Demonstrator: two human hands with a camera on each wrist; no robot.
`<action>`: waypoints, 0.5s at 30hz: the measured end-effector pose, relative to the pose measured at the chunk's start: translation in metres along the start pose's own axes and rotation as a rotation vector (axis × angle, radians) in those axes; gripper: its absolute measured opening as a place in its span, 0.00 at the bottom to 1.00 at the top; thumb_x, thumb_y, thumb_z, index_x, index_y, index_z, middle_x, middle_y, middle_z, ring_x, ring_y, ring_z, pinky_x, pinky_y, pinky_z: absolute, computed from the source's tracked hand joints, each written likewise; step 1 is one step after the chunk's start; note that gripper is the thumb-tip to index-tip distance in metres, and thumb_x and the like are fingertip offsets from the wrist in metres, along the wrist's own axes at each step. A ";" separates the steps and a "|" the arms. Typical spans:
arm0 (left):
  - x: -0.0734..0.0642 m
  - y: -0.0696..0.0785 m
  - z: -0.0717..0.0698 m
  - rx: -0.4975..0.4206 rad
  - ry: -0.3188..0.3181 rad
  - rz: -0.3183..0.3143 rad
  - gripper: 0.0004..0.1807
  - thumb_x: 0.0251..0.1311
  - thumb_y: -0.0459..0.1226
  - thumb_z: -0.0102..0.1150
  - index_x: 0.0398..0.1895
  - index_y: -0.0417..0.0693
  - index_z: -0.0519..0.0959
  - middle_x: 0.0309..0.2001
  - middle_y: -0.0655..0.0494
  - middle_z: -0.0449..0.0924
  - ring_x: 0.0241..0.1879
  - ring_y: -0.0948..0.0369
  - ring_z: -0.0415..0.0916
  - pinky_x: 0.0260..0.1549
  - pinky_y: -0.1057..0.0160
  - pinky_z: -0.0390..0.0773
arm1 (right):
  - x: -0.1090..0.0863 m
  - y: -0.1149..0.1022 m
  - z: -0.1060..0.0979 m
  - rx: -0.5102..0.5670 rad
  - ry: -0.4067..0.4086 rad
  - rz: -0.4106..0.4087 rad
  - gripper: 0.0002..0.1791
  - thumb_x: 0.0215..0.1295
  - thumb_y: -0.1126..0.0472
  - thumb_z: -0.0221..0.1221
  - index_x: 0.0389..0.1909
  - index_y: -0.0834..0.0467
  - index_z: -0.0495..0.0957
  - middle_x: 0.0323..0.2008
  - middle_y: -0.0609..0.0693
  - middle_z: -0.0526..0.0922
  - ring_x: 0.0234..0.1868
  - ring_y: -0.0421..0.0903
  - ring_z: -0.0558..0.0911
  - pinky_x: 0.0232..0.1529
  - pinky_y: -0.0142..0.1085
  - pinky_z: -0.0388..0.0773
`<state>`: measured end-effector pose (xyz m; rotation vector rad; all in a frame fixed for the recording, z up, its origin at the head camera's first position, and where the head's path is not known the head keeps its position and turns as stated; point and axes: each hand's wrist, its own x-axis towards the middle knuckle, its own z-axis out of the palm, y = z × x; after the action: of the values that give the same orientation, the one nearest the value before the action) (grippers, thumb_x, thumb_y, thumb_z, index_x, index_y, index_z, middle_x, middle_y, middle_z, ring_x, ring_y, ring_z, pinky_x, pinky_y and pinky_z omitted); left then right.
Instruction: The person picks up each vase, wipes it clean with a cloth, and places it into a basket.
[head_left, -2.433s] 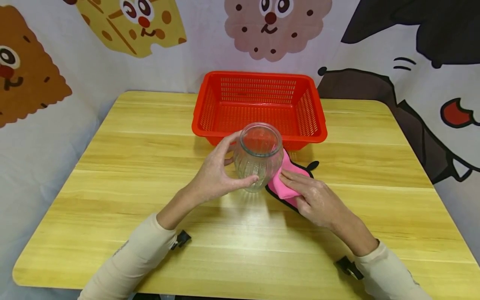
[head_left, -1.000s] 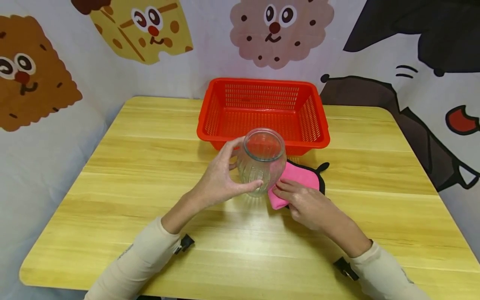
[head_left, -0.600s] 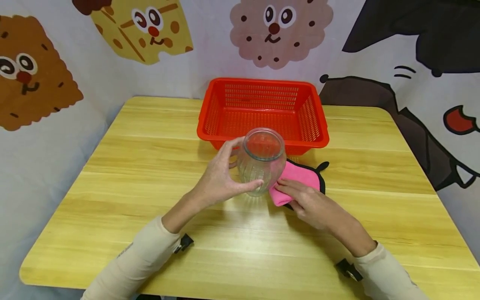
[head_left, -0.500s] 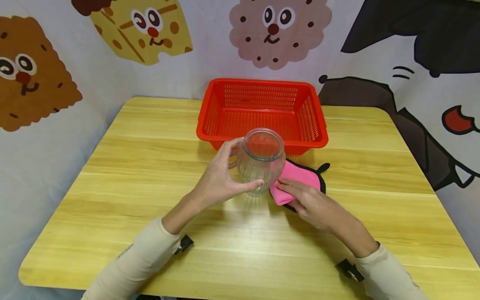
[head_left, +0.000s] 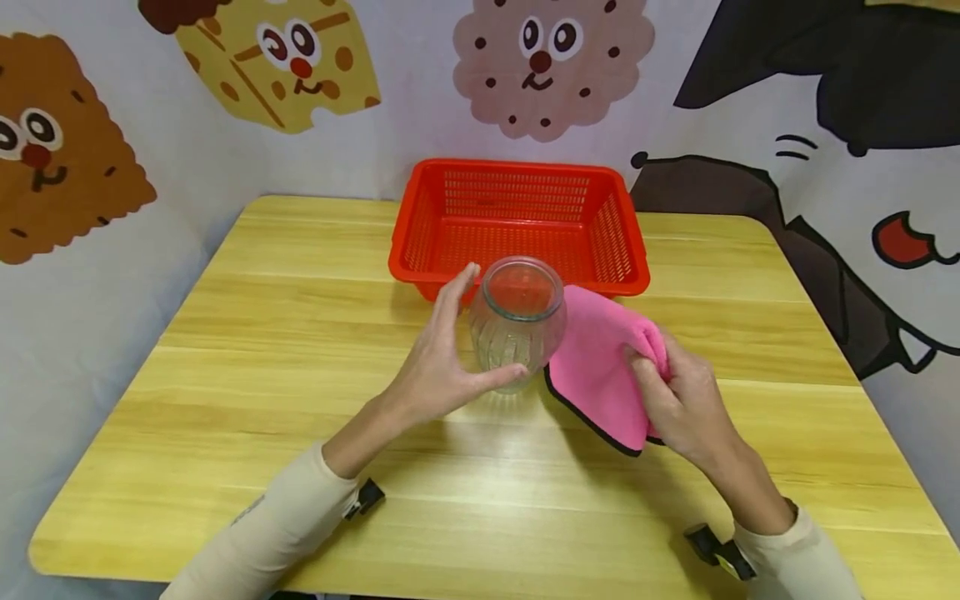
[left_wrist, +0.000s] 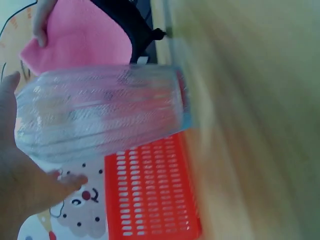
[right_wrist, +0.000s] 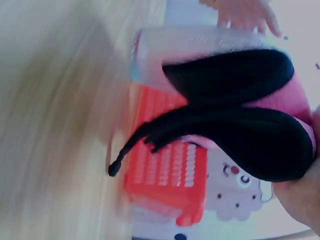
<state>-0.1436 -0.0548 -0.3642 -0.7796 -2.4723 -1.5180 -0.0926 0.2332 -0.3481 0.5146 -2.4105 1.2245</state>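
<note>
An upright, ribbed clear glass jar (head_left: 517, 342) with a round open mouth stands mid-table. Curving around its left side is my left hand (head_left: 435, 367), fingers and thumb spread wide; in the left wrist view a gap shows between the hand and the jar (left_wrist: 100, 112). My right hand (head_left: 690, 404) pinches a pink cloth (head_left: 596, 367) with black edging between thumb and fingers, to the right of the jar. The cloth hangs down, its left edge overlapping the jar's side in the head view. Black faces of the cloth (right_wrist: 225, 82) and a hanging loop show in the right wrist view.
Right behind the jar sits a red slotted plastic basket (head_left: 517, 167) with nothing in it. The wood-grain table (head_left: 262, 350) has rounded corners. White cartoon-printed fabric (head_left: 420, 108) encloses its back and sides.
My right hand has lifted the pink cloth off the tabletop, moving right and gathering it in a pinch. My left fingers have spread away from the jar, which stays in place.
</note>
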 end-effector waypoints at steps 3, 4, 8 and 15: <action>0.003 -0.001 -0.004 -0.071 -0.073 0.013 0.61 0.57 0.49 0.75 0.83 0.65 0.41 0.81 0.64 0.42 0.77 0.63 0.42 0.71 0.41 0.54 | 0.003 -0.007 0.007 0.064 0.107 -0.052 0.08 0.67 0.77 0.53 0.42 0.68 0.79 0.20 0.47 0.69 0.19 0.38 0.70 0.16 0.26 0.66; 0.004 -0.002 -0.005 -0.096 -0.097 0.020 0.59 0.59 0.47 0.74 0.83 0.65 0.40 0.81 0.64 0.41 0.78 0.63 0.42 0.72 0.43 0.54 | 0.005 -0.009 0.010 0.082 0.126 -0.074 0.10 0.66 0.78 0.52 0.44 0.68 0.79 0.20 0.47 0.70 0.19 0.37 0.70 0.16 0.25 0.66; 0.004 -0.005 -0.006 -0.170 -0.148 0.032 0.57 0.63 0.42 0.71 0.83 0.61 0.39 0.81 0.61 0.40 0.78 0.61 0.44 0.72 0.51 0.56 | 0.012 -0.016 0.024 0.110 0.032 -0.159 0.26 0.66 0.79 0.51 0.65 0.66 0.75 0.50 0.53 0.84 0.40 0.40 0.83 0.38 0.25 0.80; 0.008 -0.006 -0.006 -0.233 -0.111 0.121 0.55 0.58 0.34 0.75 0.82 0.54 0.49 0.78 0.49 0.53 0.74 0.51 0.56 0.68 0.53 0.66 | 0.015 -0.021 0.045 0.039 -0.044 -0.256 0.42 0.59 0.79 0.55 0.77 0.64 0.59 0.76 0.57 0.60 0.69 0.56 0.70 0.63 0.33 0.71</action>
<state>-0.1545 -0.0590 -0.3629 -1.0581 -2.2980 -1.7835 -0.1034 0.1823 -0.3510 0.8413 -2.2735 1.1605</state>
